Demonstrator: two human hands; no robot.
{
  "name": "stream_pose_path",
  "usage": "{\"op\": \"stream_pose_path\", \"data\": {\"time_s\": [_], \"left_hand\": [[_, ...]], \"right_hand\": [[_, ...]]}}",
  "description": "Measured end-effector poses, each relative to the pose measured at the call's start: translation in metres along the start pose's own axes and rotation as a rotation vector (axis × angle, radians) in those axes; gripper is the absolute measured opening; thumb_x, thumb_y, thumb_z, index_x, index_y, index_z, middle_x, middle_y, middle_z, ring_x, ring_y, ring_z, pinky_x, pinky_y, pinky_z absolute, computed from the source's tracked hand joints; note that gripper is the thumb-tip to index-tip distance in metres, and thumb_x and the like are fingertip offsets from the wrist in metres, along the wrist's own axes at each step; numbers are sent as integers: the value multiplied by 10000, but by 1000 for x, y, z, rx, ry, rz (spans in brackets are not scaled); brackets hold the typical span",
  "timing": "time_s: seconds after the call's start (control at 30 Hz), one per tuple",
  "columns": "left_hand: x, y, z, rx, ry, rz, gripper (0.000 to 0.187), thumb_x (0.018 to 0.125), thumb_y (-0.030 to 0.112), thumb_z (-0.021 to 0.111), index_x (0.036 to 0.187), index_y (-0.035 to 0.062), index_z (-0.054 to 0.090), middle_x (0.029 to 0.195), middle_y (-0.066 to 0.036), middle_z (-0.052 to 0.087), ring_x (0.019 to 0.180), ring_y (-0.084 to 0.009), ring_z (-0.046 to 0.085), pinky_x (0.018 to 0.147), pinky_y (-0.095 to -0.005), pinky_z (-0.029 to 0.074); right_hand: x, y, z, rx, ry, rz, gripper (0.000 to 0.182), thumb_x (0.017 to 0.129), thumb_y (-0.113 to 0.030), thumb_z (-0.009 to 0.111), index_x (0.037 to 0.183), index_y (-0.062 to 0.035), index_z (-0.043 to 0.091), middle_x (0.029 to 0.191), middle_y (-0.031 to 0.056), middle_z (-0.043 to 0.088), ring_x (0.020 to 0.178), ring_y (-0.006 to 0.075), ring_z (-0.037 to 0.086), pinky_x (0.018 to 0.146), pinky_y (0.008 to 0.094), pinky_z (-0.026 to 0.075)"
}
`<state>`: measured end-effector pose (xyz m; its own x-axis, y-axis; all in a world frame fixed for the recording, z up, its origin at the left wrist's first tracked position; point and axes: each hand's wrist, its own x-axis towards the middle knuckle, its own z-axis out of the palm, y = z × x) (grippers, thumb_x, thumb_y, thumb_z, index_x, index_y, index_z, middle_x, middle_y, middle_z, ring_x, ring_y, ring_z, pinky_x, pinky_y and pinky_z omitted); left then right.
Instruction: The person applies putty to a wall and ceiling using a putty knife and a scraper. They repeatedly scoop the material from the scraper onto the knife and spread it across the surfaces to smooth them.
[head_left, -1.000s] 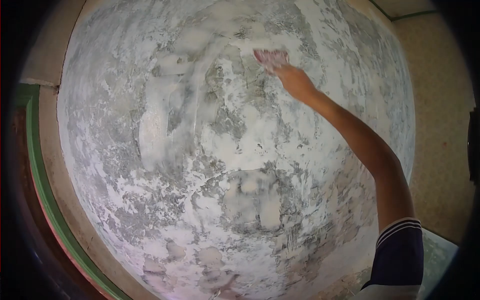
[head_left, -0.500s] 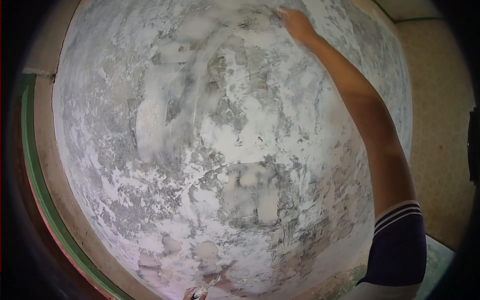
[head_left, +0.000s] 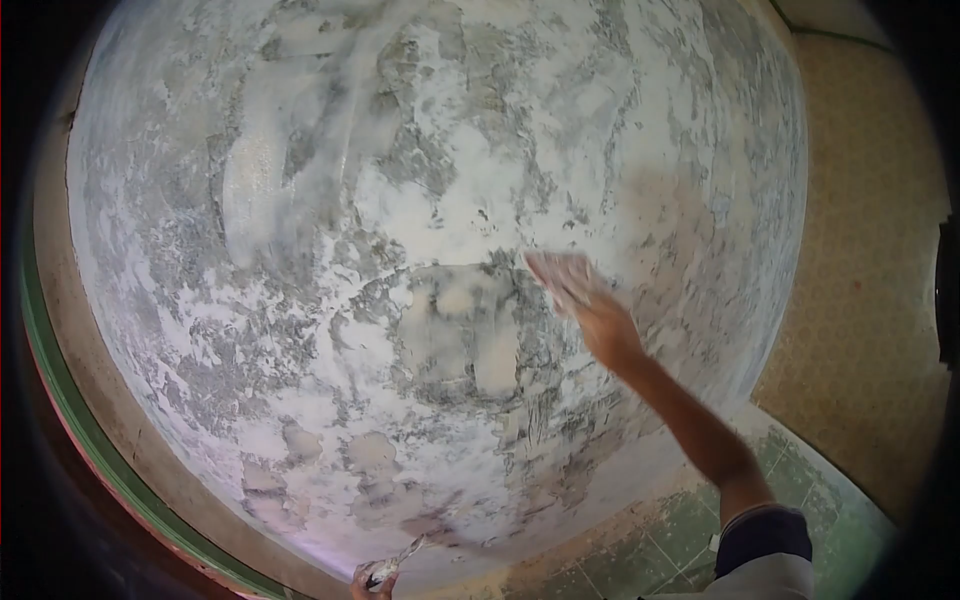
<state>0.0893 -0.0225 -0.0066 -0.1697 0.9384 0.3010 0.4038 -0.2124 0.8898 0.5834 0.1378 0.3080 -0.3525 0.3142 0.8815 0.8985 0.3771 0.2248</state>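
A large wall [head_left: 450, 230] fills the view, patched with white filler over grey. My right hand [head_left: 575, 285] is in front of its middle, right arm stretched out from the lower right. White paste coats the fingers, which point up and to the left; motion smears them, and I cannot tell whether they hold anything. At the bottom edge, my left hand [head_left: 372, 585] is closed around a putty knife [head_left: 408, 552]. Its narrow, white-smeared blade points up and right, close to the wall's lower part. Much of the left hand is cut off by the frame.
Green floor tiles [head_left: 640, 565] with white spatters run along the wall's foot at lower right. A tan patterned surface [head_left: 860, 250] stands on the right. Along the left edge curves a green-painted frame [head_left: 90, 465]. A dark object [head_left: 944, 290] shows at the far right.
My right hand has swept down from the top of the wall to its middle. The view has shifted down and right, showing more floor. My left hand still holds the putty knife.
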Motion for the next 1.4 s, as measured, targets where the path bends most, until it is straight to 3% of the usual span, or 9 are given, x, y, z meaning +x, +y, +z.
{"op": "stream_pose_path", "data": {"time_s": [0.07,0.23,0.33,0.4,0.6,0.87,1.13,1.23,1.4], "left_hand": [[3,12,12,8,-19,7,262,881,112,730,1133,61,681,1093,-85,665,1020,-200,614,843,-325,497],[-6,-2,53,-87,-101,-7,272,871,160,715,1082,-8,679,821,-36,631,790,-96,559,704,-264,478],[-40,-2,61,22,-227,-124,218,911,172,673,1031,-10,669,751,-10,569,719,-77,489,633,-266,442],[-63,3,61,14,-329,-237,201,935,171,645,1019,-11,649,732,-1,555,691,-78,475,611,-272,424],[-128,-13,68,-120,-253,-546,201,965,159,629,1069,-13,624,766,19,573,668,-66,495,596,-243,413],[-130,0,74,-10,-250,-522,280,969,250,636,1086,-4,623,757,17,565,662,-59,486,577,-234,392],[-117,1,54,55,-187,-490,251,978,247,629,1029,2,637,734,13,569,635,-52,487,572,-225,398],[-113,-3,30,54,-146,-503,226,987,231,613,1016,8,636,735,12,570,624,-62,490,572,-227,398],[-108,-16,-7,55,-86,-518,222,994,226,599,1015,8,632,727,6,572,614,-60,491,556,-227,399]], "right_hand": [[-49,-36,-17,308,98,129,327,974,-29,506,1288,8,586,1402,185,537,1321,350,497,1075,395,427],[-202,-97,-3,756,194,981,306,1015,-152,497,1225,50,595,1196,167,652,1073,190,615,929,321,475],[-310,-131,43,789,39,1281,342,1004,-234,523,1133,70,612,1048,135,673,926,157,607,824,290,478],[-342,-166,28,712,-409,1401,316,1005,-246,544,1101,46,616,818,34,595,739,101,490,660,295,438],[-461,-229,30,988,-536,1731,315,1009,-281,563,1061,21,634,757,-46,510,698,53,412,586,244,365],[-455,-230,71,983,-667,1800,317,983,-279,609,1132,-5,665,767,-41,540,713,29,446,627,224,391],[-456,-300,148,1625,-392,2053,250,944,-163,652,1129,6,658,885,17,659,742,98,596,630,270,488],[-453,-320,193,1665,-250,2107,185,959,-134,624,1094,-11,656,942,25,644,839,119,611,769,294,541],[-413,-336,245,1424,-16,2150,188,969,-124,607,1121,-14,622,940,15,632,835,110,595,745,282,522]]}}
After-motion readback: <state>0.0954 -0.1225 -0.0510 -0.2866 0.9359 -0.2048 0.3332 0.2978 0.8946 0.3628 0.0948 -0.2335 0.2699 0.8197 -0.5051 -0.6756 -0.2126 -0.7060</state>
